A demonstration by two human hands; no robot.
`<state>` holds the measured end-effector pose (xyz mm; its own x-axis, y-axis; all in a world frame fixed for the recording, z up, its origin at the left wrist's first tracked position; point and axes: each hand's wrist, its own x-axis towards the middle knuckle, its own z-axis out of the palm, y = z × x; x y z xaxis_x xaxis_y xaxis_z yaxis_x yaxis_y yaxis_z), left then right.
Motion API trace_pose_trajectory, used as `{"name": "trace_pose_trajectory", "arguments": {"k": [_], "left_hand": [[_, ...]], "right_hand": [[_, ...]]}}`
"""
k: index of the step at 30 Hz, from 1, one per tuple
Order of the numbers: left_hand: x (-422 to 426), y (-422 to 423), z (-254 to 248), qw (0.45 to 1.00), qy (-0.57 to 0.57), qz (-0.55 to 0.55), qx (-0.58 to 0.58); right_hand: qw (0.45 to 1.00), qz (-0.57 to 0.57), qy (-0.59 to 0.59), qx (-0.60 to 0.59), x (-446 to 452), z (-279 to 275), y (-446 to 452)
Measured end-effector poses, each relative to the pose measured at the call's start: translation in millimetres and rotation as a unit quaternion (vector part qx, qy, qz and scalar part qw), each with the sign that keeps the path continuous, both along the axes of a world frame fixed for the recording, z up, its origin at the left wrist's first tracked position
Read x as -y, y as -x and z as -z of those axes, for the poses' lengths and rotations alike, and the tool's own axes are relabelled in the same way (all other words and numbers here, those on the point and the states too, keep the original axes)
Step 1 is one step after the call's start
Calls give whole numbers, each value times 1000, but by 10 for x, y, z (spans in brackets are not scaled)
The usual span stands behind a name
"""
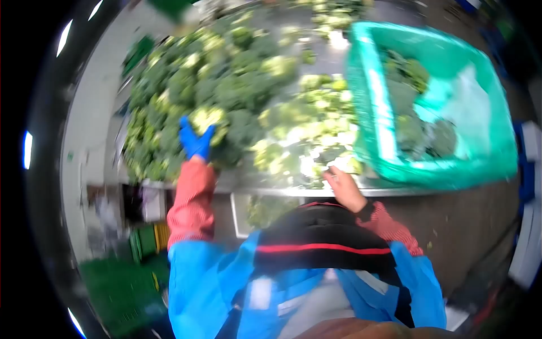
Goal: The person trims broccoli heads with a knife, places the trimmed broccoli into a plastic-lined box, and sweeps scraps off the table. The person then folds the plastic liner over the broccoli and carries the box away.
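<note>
My left hand (pixel 196 141), in a blue glove, reaches into the big heap of broccoli heads (pixel 237 85) on the left of the metal table. Its thumb and fingers are spread in a V just below a broccoli head (pixel 209 121) with its pale yellow-green side up; I cannot tell whether they touch it. Bare and closed, my right hand (pixel 345 189) is at the table's front edge, beside the cut broccoli florets (pixel 322 107). Blur hides whatever its fingers hold. Several florets gleam in bright light.
A crate lined with green plastic (pixel 440 175) stands at the right with some broccoli inside. More broccoli (pixel 339 14) lies at the table's far end. Under the table's metal edge (pixel 384 191) is a white-rimmed container (pixel 240 217). Green crates (pixel 121 288) are at lower left.
</note>
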<state>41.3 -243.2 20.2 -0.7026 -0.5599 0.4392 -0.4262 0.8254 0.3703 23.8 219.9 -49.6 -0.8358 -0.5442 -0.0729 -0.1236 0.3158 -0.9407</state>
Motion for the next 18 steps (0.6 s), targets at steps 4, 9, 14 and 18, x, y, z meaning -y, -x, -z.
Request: {"name": "trace_pose_trajectory", "arguments": {"k": [4, 9, 14, 18], "left_hand": [[-974, 584, -748, 980, 69, 158, -100], [-2806, 1583, -1438, 818, -142, 556, -52], [-4521, 2825, -1172, 715, 51, 687, 124], [-5417, 3603, -549, 679, 283, 586, 340]], "right_hand": [[996, -39, -80, -8, -278, -361, -36], [982, -102, -120, -108, -624, -212, -139], [977, -95, -156, -113, -1057, -244, -94], [957, -73, -171, -225, -1321, 74, -118]]}}
